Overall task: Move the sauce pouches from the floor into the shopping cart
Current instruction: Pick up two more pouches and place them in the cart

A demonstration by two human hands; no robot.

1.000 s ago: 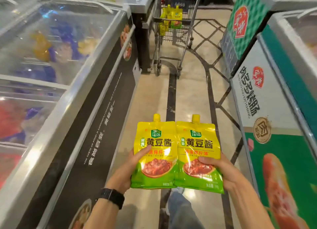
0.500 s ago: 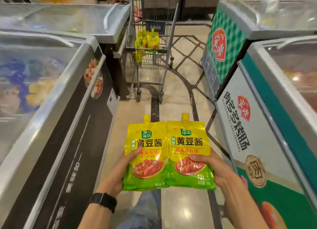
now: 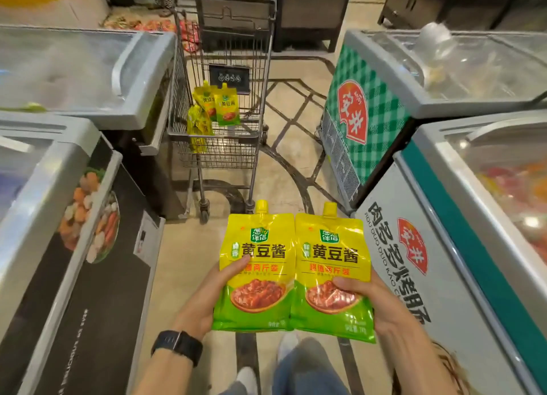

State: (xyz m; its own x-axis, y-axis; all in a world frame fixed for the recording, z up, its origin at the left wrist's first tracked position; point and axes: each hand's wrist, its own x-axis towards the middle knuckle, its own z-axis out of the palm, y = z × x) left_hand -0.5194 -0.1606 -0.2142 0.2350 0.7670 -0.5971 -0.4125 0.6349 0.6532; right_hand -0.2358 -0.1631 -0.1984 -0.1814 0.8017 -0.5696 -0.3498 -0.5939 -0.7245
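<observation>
Now, head view: my left hand (image 3: 207, 300) clamps left soybean-sauce pouch (image 3: 257, 270), thumb on front, fingers hidden behind. My right hand (image 3: 373, 303) clamps right pouch (image 3: 331, 276) likewise. Both upright, edges touching, spouts up. Full, soft, glossy film, so probably heavy and slippery; best gripped low. Shopping cart (image 3: 219, 138) ahead, well apart, more pouches (image 3: 220, 104) inside.
</observation>
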